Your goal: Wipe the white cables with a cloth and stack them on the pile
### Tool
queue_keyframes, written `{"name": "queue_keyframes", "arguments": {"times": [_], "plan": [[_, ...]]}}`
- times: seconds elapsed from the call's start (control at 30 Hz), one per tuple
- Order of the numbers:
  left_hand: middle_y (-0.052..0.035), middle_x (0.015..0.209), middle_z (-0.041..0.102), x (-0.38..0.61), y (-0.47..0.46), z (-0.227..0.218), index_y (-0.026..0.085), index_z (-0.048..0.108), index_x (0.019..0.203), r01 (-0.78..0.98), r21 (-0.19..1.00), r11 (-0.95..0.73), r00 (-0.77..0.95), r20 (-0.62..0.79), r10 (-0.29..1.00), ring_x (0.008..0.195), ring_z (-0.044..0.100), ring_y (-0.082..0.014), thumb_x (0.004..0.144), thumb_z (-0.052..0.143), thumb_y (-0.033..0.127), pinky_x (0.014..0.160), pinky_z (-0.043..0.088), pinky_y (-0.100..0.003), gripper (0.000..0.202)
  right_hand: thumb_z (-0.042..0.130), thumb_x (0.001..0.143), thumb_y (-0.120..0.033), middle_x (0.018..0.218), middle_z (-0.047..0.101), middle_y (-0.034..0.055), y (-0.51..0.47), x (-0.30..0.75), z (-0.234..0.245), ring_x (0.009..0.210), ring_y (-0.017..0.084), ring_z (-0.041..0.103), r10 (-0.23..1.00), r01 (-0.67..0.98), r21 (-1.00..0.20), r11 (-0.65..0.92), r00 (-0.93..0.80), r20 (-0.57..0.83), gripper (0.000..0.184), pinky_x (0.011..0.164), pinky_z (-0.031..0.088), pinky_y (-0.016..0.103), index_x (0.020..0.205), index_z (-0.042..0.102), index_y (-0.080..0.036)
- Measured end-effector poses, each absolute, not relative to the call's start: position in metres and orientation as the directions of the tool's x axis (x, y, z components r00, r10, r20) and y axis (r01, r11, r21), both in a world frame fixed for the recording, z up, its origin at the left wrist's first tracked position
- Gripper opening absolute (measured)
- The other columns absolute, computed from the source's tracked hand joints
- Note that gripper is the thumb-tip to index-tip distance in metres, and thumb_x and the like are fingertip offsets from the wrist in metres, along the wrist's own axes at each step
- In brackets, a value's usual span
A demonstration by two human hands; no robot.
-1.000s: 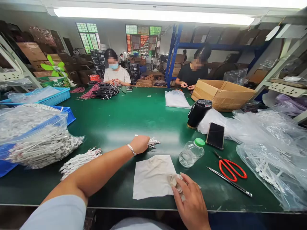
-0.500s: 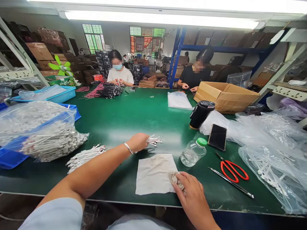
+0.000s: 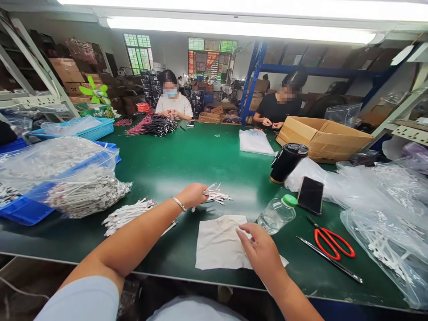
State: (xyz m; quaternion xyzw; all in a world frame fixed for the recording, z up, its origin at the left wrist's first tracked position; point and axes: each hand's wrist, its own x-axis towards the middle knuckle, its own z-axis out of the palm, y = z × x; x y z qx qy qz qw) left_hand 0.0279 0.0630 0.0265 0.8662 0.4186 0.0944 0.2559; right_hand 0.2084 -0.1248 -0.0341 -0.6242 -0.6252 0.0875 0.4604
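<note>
My left hand reaches across the middle of the green table, its fingers closed on thin white cables. More white cables lie in a small bunch just beyond the fingertips. Under my left forearm, a larger pile of white cables rests on the table. My right hand is over the right side of a creased white cloth, thumb and forefinger apart and nothing visible between them. Part of the cloth is hidden beneath that hand.
A water bottle, phone, red-handled scissors and tweezers lie to the right. Behind them stand a black tumbler and cardboard box. Bagged cables fill the left. Two people work across the table.
My right hand has let go of the crumpled part of the cloth, which now lies spread out further right. My left hand stays by the small bunch, with cables lifted a little.
</note>
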Motion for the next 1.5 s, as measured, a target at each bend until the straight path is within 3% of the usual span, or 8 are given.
{"name": "queue_keyframes", "arguments": {"times": [0.1,0.23,0.47,0.87,1.0,1.13,1.33,1.5], "plan": [[0.0031,0.055,0.049,0.027,0.053,0.031,0.016,0.059,0.068,0.581,0.648,-0.493,0.675,-0.046,0.736,0.053,0.041,-0.0099,0.072,0.051,0.026,0.049,0.030,-0.021,0.013,0.053,0.082,-0.049,0.091,0.069,0.0098,-0.116,0.204,-0.030,0.080,0.020,0.063,0.938,0.461,-0.884,0.080,0.266,0.224,0.036,0.064,0.050,0.030,0.093,0.068,-0.018],[0.0031,0.062,0.050,0.030,0.016,0.032,0.015,0.057,0.070,0.344,0.821,-0.455,0.796,0.001,0.605,0.060,0.043,-0.0097,0.072,0.052,0.024,0.057,0.035,-0.020,0.011,0.056,0.079,-0.053,0.115,0.064,0.0106,-0.103,0.188,-0.020,0.103,0.023,0.060,0.947,0.127,-0.991,0.038,0.312,0.076,0.054,0.083,0.049,0.036,0.121,0.056,-0.020],[0.0033,0.063,0.047,0.036,-0.026,0.000,0.013,0.055,0.072,0.078,0.970,-0.229,0.812,0.072,0.579,0.060,0.041,-0.0089,0.076,0.057,0.036,0.059,0.036,-0.021,0.024,0.062,0.077,-0.047,0.118,0.064,0.0050,-0.099,0.160,-0.019,0.117,0.026,0.051,0.957,-0.159,-0.980,0.117,0.281,0.069,0.042,0.108,0.025,0.048,0.111,0.065,-0.024],[0.0013,0.064,0.051,0.040,-0.034,-0.015,0.014,0.055,0.068,-0.096,0.995,0.022,0.634,0.044,0.772,0.062,0.046,-0.0101,0.072,0.061,0.056,0.061,0.038,-0.023,0.042,0.061,0.076,-0.051,0.140,0.043,-0.0020,-0.111,0.137,-0.031,0.131,0.020,0.035,0.920,-0.379,-0.925,-0.003,0.362,-0.152,0.059,0.112,0.021,0.041,0.130,0.046,-0.035],[0.0010,0.071,0.053,0.043,-0.035,-0.013,0.016,0.053,0.080,-0.192,0.964,0.182,0.432,-0.083,0.898,0.061,0.049,-0.0099,0.078,0.048,0.061,0.060,0.041,-0.023,0.045,0.061,0.077,-0.050,0.141,0.042,0.0025,-0.118,0.127,-0.028,0.128,0.019,0.040,0.911,-0.540,-0.835,-0.107,0.283,-0.300,0.065,0.111,0.025,0.038,0.135,0.040,-0.030],[-0.0008,0.070,0.057,0.046,-0.034,-0.008,0.015,0.054,0.075,-0.395,0.844,0.362,0.303,-0.253,0.919,0.066,0.055,-0.0129,0.066,0.064,0.059,0.061,0.043,-0.024,0.047,0.069,0.075,-0.036,0.136,0.049,-0.0008,-0.116,0.118,-0.027,0.126,0.018,0.043,0.950,-0.672,-0.723,-0.161,0.094,-0.299,0.054,0.109,0.030,0.036,0.125,0.051,-0.030],[0.0023,0.068,0.057,0.043,-0.043,-0.002,0.017,0.052,0.080,-0.328,0.928,0.177,0.317,-0.068,0.946,0.065,0.054,-0.0109,0.067,0.070,0.044,0.064,0.042,-0.023,0.036,0.067,0.076,-0.033,0.111,0.067,0.0008,-0.105,0.117,-0.022,0.109,0.017,0.058,0.942,-0.800,-0.579,-0.159,0.052,-0.331,0.031,0.095,0.045,0.030,0.106,0.065,-0.025],[0.0048,0.061,0.048,0.038,-0.050,-0.002,0.015,0.052,0.074,-0.154,0.988,-0.017,0.435,0.083,0.897,0.056,0.043,-0.0077,0.071,0.066,0.042,0.056,0.037,-0.021,0.030,0.068,0.074,-0.040,0.107,0.069,-0.0002,-0.103,0.118,-0.022,0.101,0.016,0.061,0.943,-0.816,-0.557,-0.155,0.045,-0.329,0.039,0.082,0.051,0.025,0.111,0.063,-0.028]]}}
